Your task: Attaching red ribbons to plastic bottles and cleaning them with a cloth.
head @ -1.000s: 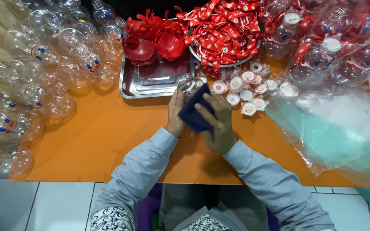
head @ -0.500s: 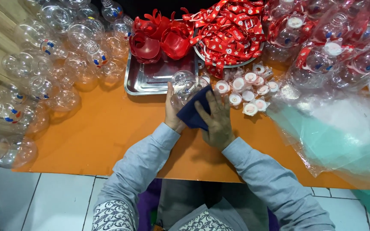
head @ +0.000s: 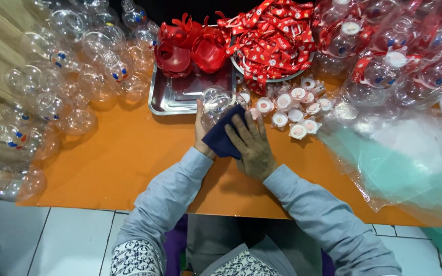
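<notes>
My left hand (head: 200,134) grips a clear plastic bottle (head: 215,104) just above the orange surface (head: 129,158), its long axis probably pointing away from me. My right hand (head: 251,145) presses a dark blue cloth (head: 222,137) against its near side.
</notes>
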